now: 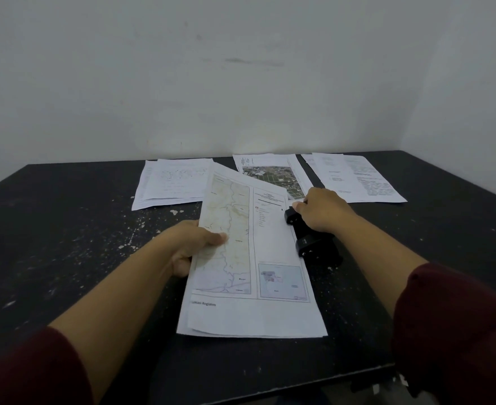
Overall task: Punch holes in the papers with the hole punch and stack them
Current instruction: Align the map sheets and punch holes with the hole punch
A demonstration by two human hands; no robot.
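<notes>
i see my left hand [195,244] pinching the left edge of the map papers [249,258], thumb on top, fingers underneath. their right edge sits in the black hole punch [314,238] on the dark speckled surface [65,244]. my right hand [323,210] lies curled over the punch's top, pressing on it. three more paper piles [173,182] lie farther back near the wall

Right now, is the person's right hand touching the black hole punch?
Touching. The head view shows the right hand resting on top of the hole punch, fingers curled over its far end, no gap visible.
</notes>
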